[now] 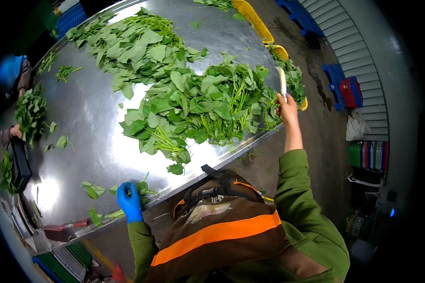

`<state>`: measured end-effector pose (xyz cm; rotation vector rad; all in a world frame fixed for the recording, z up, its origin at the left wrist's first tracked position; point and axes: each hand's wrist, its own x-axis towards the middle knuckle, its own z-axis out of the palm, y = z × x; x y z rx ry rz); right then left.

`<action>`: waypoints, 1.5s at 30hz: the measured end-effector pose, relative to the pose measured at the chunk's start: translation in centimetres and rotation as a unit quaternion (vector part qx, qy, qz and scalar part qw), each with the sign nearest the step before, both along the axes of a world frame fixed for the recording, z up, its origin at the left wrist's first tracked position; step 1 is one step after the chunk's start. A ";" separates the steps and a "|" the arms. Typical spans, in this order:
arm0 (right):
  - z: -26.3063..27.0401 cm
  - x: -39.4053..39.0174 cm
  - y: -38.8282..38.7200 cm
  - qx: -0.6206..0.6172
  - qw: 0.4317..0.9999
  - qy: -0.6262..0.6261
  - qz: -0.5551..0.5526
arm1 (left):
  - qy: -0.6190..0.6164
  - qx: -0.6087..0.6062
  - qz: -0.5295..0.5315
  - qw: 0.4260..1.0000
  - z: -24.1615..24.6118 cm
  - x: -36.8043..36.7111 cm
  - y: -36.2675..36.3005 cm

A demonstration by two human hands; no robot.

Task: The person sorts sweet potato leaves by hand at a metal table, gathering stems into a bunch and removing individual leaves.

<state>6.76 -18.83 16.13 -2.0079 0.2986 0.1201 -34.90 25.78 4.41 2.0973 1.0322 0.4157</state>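
My left hand (129,201), in a blue glove, is near the front edge of a steel table (81,131). Its fingers curl down at a few loose leafy stems (143,187); whether it grips them is hard to see. My bare right hand (288,108) is closed around a pale, slightly curved tool (282,78) that looks like a knife, pointing away from me. It hovers by the table's right edge, beside a large heap of leafy greens (205,102) with thin green stems. Farther back lies a second heap of greens (138,49).
At the right edge stand yellow crates (253,21) holding greens. On the left, another person's hand (16,131) is at a bunch of greens (31,113) above a black scale-like device (19,164). A red-handled tool (65,228) lies at the front left corner. Blue pallets (334,85) stand on the floor.
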 end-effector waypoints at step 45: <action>-1.8 -27.2 29.5 0.279 0.930 0.130 0.203 | -0.088 -0.543 -0.163 0.819 12.6 3.1 2.8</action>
